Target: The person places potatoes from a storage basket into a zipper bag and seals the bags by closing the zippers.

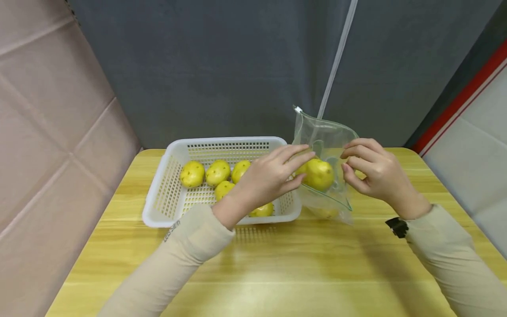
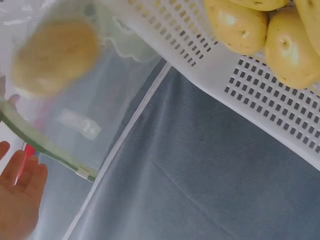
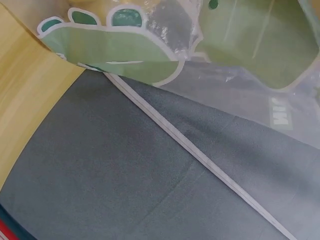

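Grey cloth (image 1: 198, 66): hangs behind my work, a pale strip (image 1: 338, 53) slanting down it.
Pink panel (image 1: 59, 132): rises on my left, its surface creased, facing a white panel (image 1: 475, 114) banded in red on my right.
Wooden table (image 1: 277, 273): yellow planks run beneath the basket and bag, with a bright reflection on the near part.
White basket (image 1: 227, 140): sits left of centre, perforated, its right end just beside the bag; my left forearm and hand cross over it, blocking part of its floor and right side.
Cream sleeves (image 1: 174, 259): cover both my forearms, the left one lettered near the cuff.
Clear bag (image 1: 326, 132): gapes to the right of the basket, its green print (image 3: 110, 55) filling the top of the right-wrist view.
Left hand (image 1: 273, 171): released, fingers extended and thumb apart at the bag's mouth; I cannot tell whether a fingertip touches the potato there.
Right hand (image 1: 374, 171): fingers bent, pinching the bag's right edge against the thumb.
Potatoes (image 1: 218, 172): five show in the basket, some partly behind my arm; a bagged potato (image 1: 320, 176) sits within the bag's mouth.
Black band (image 1: 397, 227): shows at my right cuff.
White slider (image 1: 298, 109): tops the bag's far left corner.
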Demonstrator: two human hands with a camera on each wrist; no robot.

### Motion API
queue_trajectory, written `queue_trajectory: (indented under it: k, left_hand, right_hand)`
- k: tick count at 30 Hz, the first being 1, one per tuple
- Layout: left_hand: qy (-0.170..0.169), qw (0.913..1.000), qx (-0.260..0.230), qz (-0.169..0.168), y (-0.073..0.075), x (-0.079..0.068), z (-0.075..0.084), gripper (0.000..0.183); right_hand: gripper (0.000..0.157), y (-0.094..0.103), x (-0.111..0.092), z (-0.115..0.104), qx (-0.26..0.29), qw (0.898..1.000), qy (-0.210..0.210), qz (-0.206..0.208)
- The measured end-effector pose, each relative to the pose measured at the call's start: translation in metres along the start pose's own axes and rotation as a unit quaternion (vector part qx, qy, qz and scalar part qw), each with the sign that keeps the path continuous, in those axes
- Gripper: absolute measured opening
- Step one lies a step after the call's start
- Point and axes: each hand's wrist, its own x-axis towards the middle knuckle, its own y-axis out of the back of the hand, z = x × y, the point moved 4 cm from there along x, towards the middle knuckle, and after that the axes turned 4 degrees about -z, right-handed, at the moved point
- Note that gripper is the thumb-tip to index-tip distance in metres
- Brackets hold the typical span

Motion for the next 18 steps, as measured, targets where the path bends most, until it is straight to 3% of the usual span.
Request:
queue_trajectory:
  k: [5, 10, 14, 18]
  left_hand:
    - [-0.001, 0.9998, 0.002, 0.022, 0.002, -0.006, -0.005, 0.032]
    - [0.027, 0.9992, 0.008, 0.029, 0.001, -0.014, -0.014, 0.028]
    - [0.048, 0.9987, 0.008, 0.012, -0.003, -0.023, -0.025, 0.027]
    - [0.06, 0.9979, 0.008, -0.026, -0.009, -0.033, -0.036, 0.028]
  right_hand:
    - [0.047, 0.001, -0.001, 0.001, 0.0, 1.0, -0.002, 0.005]
    - [0.047, 0.002, -0.003, 0.001, -0.018, 1.0, 0.0, -0.007]
    - [0.048, 0.002, -0.004, 0.001, -0.022, 1.0, 0.001, -0.012]
    - [0.047, 0.002, -0.004, 0.002, -0.022, 1.0, 0.002, -0.013]
